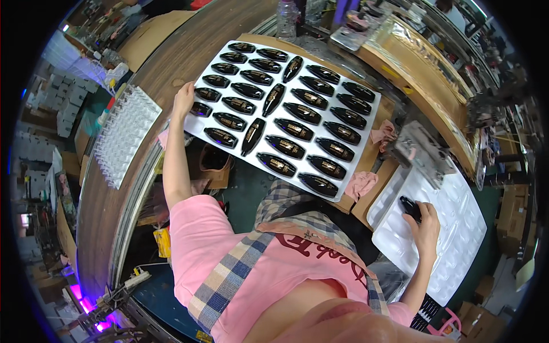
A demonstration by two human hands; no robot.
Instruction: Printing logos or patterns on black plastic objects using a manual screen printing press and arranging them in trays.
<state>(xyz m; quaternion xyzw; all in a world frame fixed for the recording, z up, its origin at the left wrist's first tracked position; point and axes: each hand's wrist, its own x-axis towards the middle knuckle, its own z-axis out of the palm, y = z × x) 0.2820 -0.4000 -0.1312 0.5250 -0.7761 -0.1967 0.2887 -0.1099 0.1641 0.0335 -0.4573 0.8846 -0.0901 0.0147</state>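
Observation:
A white tray (214,123) carries rows of glossy black oval pieces with pointed ends and gold print; a few in the middle column lie crosswise to the others. At its left edge, my left hand (184,98) grips the rim, fingers partly hidden. Off to the right, my right hand (424,224) is closed around one black oval piece (408,207), holding it by one end. Beneath that hand lies a second white tray (457,228) with moulded hollows. Whether the held piece touches this tray, I cannot tell.
On the brown belt or bench (171,63) to the left sits a clear ridged plastic tray (126,134). Pink cloths (361,184) lie right of the loaded tray. A metal fixture (423,151) stands above the right tray. A clear bottle (287,20) stands at the back.

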